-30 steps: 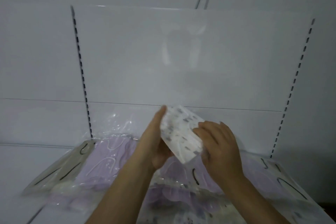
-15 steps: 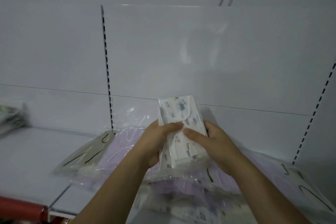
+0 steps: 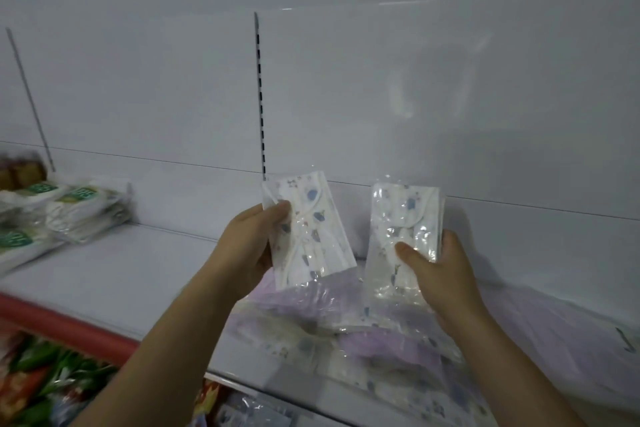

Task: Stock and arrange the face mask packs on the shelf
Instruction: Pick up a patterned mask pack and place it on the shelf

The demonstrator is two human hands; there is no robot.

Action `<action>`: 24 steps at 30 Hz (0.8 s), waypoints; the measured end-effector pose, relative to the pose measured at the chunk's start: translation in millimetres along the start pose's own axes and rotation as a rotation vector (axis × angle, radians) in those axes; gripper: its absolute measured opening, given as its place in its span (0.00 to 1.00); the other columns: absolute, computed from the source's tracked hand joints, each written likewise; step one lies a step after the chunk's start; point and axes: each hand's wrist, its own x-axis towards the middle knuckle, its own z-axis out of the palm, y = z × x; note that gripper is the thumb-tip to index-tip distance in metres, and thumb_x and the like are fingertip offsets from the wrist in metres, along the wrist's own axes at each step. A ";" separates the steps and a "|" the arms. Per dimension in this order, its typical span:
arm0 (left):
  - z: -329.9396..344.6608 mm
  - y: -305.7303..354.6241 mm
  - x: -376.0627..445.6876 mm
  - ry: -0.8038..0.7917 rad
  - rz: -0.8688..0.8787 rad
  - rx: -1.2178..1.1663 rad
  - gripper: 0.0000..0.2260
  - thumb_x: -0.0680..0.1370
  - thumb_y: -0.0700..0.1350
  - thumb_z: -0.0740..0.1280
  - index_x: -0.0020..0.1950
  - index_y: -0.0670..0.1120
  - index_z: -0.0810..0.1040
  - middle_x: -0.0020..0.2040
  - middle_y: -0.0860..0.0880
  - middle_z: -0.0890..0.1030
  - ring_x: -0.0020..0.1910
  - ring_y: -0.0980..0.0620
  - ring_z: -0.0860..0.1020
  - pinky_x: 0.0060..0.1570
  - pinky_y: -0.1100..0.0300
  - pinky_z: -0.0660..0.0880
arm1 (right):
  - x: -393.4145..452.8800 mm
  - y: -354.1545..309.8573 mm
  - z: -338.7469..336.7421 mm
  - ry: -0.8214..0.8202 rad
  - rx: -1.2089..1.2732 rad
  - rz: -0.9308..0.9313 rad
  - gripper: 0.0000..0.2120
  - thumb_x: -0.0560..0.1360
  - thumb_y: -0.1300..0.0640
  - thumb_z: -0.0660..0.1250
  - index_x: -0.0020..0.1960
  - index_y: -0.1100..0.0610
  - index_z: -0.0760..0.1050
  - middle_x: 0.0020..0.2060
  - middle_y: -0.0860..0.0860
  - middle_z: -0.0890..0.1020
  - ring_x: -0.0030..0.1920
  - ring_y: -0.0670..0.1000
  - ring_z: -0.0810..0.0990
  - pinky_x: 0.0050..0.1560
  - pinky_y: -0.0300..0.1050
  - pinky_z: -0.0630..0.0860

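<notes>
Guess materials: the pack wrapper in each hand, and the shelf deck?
Pack in the left hand, pack: clear glossy film, likely thin plastic; it crinkles and glints. Right hand, pack: same film, brighter glare. Shelf deck: smooth white, probably painted metal; unclear.

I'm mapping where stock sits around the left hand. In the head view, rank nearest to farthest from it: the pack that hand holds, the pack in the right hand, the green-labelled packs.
1. Pack in left hand: gripped.
2. Pack in right hand: just right.
3. Green-labelled packs: far left.
</notes>
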 end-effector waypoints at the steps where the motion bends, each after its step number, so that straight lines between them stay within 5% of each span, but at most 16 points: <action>1: -3.2 1.1 -2.3 -0.018 0.015 0.002 0.08 0.83 0.43 0.64 0.53 0.39 0.80 0.48 0.42 0.87 0.47 0.42 0.86 0.49 0.48 0.81 | -5.3 -3.1 9.4 -0.039 -0.019 -0.013 0.13 0.73 0.55 0.75 0.53 0.52 0.73 0.47 0.49 0.83 0.46 0.49 0.83 0.44 0.47 0.78; 8: -19.8 -14.9 -10.4 0.040 0.148 0.112 0.06 0.81 0.46 0.66 0.50 0.46 0.81 0.42 0.45 0.84 0.42 0.45 0.82 0.47 0.48 0.79 | -48.2 -38.0 94.0 -0.268 0.110 -0.003 0.09 0.76 0.48 0.70 0.56 0.43 0.77 0.47 0.41 0.86 0.47 0.44 0.85 0.52 0.49 0.80; 13: -67.9 -14.2 -10.7 0.159 0.252 0.143 0.04 0.81 0.48 0.66 0.53 0.48 0.75 0.44 0.48 0.82 0.41 0.51 0.81 0.42 0.55 0.79 | -80.7 -54.3 158.6 -0.342 0.113 0.002 0.15 0.81 0.38 0.56 0.55 0.44 0.77 0.46 0.36 0.84 0.45 0.32 0.81 0.49 0.35 0.77; 17: -135.2 -9.2 -3.0 0.101 0.219 0.087 0.21 0.80 0.48 0.67 0.69 0.57 0.63 0.56 0.54 0.81 0.49 0.54 0.84 0.45 0.56 0.82 | -99.7 -67.9 215.3 -0.494 -0.202 -0.062 0.19 0.75 0.49 0.71 0.64 0.42 0.69 0.52 0.39 0.83 0.49 0.37 0.82 0.53 0.41 0.78; 20: -196.7 -4.8 4.5 0.025 0.148 -0.031 0.20 0.81 0.50 0.65 0.72 0.59 0.65 0.56 0.54 0.83 0.52 0.53 0.84 0.53 0.51 0.82 | -108.5 -79.4 261.5 -0.523 -0.433 -0.179 0.24 0.73 0.55 0.70 0.65 0.40 0.67 0.53 0.39 0.82 0.52 0.41 0.81 0.57 0.48 0.78; 24: -279.5 8.8 20.4 0.155 0.151 -0.015 0.28 0.80 0.63 0.63 0.77 0.59 0.59 0.66 0.53 0.75 0.63 0.49 0.78 0.64 0.47 0.76 | -113.3 -92.6 324.2 -0.512 -0.777 -0.366 0.17 0.74 0.52 0.66 0.61 0.42 0.69 0.45 0.45 0.81 0.43 0.49 0.79 0.43 0.46 0.78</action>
